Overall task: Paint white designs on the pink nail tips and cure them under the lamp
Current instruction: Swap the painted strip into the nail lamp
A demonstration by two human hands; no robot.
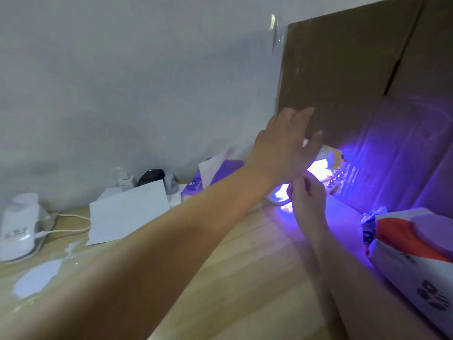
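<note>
Forearms crossed the table; left hand was spread flat over the lit lamp, right hand curled, contents indiscernible; tips were best held steady under the glow.

The curing lamp sat at the back of the wooden table, close to the foot of a tall cardboard sheet. It was a small white unit, and it was switched on: bright white-violet light poured from its opening and washed purple over the tabletop and the cardboard beside it. Most of its body was hidden behind the person's hands, so its shape stayed unclear. The pink nail tips could not be made out in the glare.
</note>
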